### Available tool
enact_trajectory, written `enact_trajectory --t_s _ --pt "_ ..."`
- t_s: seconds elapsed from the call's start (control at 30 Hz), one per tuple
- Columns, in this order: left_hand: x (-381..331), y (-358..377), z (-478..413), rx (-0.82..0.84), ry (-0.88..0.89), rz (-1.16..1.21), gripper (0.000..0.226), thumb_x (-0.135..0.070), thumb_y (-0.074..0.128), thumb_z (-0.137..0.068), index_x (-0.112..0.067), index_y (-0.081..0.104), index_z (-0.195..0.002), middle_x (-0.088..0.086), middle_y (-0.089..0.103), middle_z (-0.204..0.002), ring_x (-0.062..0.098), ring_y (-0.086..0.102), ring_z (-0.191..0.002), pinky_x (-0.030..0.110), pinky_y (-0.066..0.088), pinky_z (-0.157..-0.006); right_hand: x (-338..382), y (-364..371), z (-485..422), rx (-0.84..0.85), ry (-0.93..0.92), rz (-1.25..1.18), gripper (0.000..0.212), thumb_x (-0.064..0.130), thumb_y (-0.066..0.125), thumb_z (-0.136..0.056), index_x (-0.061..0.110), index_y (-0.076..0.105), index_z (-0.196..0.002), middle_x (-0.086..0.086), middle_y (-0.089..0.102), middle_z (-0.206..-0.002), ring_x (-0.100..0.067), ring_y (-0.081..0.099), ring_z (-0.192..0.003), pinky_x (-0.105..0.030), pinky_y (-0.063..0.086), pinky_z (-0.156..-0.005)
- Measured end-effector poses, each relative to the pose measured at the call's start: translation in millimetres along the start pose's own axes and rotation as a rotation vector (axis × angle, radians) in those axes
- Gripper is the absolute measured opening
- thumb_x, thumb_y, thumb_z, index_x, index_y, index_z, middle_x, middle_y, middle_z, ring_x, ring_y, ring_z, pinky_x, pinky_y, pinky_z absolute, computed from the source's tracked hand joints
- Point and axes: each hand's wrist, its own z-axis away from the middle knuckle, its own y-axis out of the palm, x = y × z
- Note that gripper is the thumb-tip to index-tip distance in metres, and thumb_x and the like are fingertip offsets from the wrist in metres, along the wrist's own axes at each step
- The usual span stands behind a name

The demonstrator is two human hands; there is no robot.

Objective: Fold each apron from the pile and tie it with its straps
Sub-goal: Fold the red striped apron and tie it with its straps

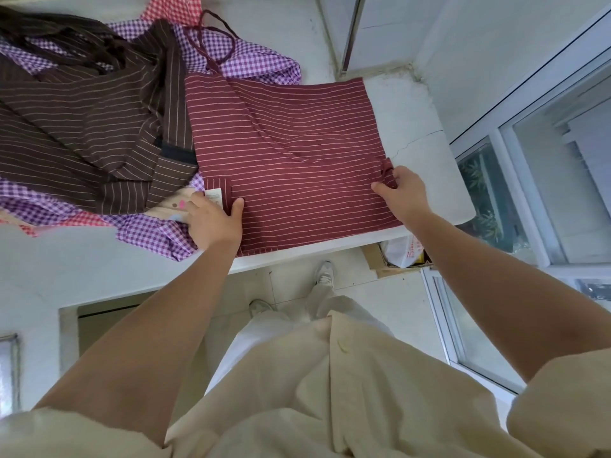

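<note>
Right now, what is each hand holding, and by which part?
Both hold the red striped apron: the left hand grips its left edge beside the white label, the right hand pinches its right edge at the strap.

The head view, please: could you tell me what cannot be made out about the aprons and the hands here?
1. Head view, the pile: overlapping cloth and the left frame edge hide how many aprons it holds.
2. The white label: print too small to read.
3. The left hand: fingertips hidden by the label and the edge of the maroon apron it grips.
4. The right hand: fingertips tucked under the apron's right edge.
</note>
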Motion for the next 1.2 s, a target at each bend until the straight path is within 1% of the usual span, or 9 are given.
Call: enact_trajectory --t_s 0.1,0.2,0.33,0.43,0.57,0.73,0.83,1.0,1.2 --pt "-3.7 2.9 7.5 -0.135 0.015 -0.070 0.070 -0.047 0.061 -0.091 -0.002 0.033 -0.136 0.021 0.038 -0.137 0.038 0.040 -0.126 0.048 0.036 -0.101 2.3 1.1 -2.7 -0.009 0.012 -0.001 0.015 0.021 0.064 -0.092 0.014 0.054 -0.101 -0.006 0.065 -0.105 -0.026 0.063 -0.099 -0.042 0.052 -0.092" --pt "-14.4 4.4 15.9 -0.251 0.321 -0.133 0.060 -0.044 0.053 -0.091 -0.010 0.036 -0.138 0.018 0.035 -0.145 0.037 0.034 -0.133 0.052 0.024 -0.108 5.8 3.1 -3.3 -0.024 0.046 -0.022 0.023 0.026 0.063 -0.092 0.014 0.052 -0.108 0.000 0.059 -0.100 -0.020 0.059 -0.094 -0.031 0.047 -0.081" --pt "-24.1 21.8 18.1 0.042 0.631 -0.311 0.070 -0.060 0.031 -0.096 -0.025 0.016 -0.154 0.011 0.002 -0.164 0.034 0.001 -0.150 0.056 0.004 -0.118 3.8 4.9 -9.3 -0.020 0.020 0.151 0.031 0.040 0.057 -0.096 0.012 0.062 -0.106 0.001 0.062 -0.096 -0.021 0.061 -0.092 -0.027 0.042 -0.078" --pt "-15.8 36.6 16.9 0.193 0.638 -0.451 0.079 -0.070 0.010 -0.091 -0.028 -0.008 -0.156 0.009 -0.018 -0.162 0.030 -0.016 -0.149 0.056 -0.002 -0.119 1.8 7.4 -9.7 -0.085 0.041 0.212 0.026 0.030 0.059 -0.095 0.012 0.058 -0.114 -0.002 0.062 -0.107 -0.022 0.060 -0.097 -0.029 0.042 -0.078" --pt "-15.9 35.6 17.3 0.046 0.738 -0.448 0.075 -0.066 0.011 -0.096 -0.023 0.002 -0.157 0.012 -0.008 -0.164 0.032 -0.009 -0.150 0.058 0.001 -0.119 5.2 15.8 -4.0 -0.298 -0.205 0.391 0.052 0.023 0.057 -0.093 0.014 0.039 -0.142 -0.009 0.040 -0.146 -0.026 0.041 -0.133 -0.036 0.035 -0.107" --pt "-40.3 41.6 19.8 0.047 0.849 -0.433 0.070 -0.064 0.010 -0.098 -0.028 -0.001 -0.157 0.007 -0.007 -0.164 0.031 -0.010 -0.150 0.063 -0.002 -0.117 -11.3 41.2 -2.8 -0.059 -0.460 0.788 0.062 0.042 0.023 -0.105 0.013 0.006 -0.157 -0.010 0.002 -0.165 -0.025 -0.001 -0.152 -0.045 0.000 -0.123" --pt "-40.0 52.1 18.0 0.113 0.806 -0.511 0.073 -0.067 0.001 -0.095 -0.029 -0.009 -0.156 0.004 -0.011 -0.164 0.029 -0.014 -0.150 0.065 0.001 -0.116 -31.1 46.0 -3.2 -0.014 -0.458 0.931 0.067 0.049 0.011 -0.103 0.009 0.004 -0.157 -0.012 0.003 -0.164 -0.027 -0.001 -0.152 -0.049 0.002 -0.123" --pt "-40.1 54.9 19.0 0.084 0.797 -0.513 0.072 -0.066 0.002 -0.096 -0.027 -0.004 -0.157 0.006 -0.005 -0.165 0.029 -0.011 -0.150 0.065 0.003 -0.116 -25.4 45.6 -9.0 -0.066 -0.485 0.896 0.066 0.046 0.014 -0.104 0.008 0.007 -0.156 -0.014 0.004 -0.164 -0.027 0.000 -0.152 -0.048 0.001 -0.123" --pt "-40.7 53.9 20.6 0.102 0.810 -0.493 0.067 -0.057 0.008 -0.100 -0.023 0.003 -0.157 0.007 -0.001 -0.165 0.030 -0.006 -0.151 0.064 0.003 -0.116 -8.5 62.0 -8.9 0.070 -0.832 0.799 0.056 0.039 0.024 -0.106 0.013 0.021 -0.156 -0.010 0.014 -0.163 -0.025 0.010 -0.151 -0.049 0.009 -0.122"
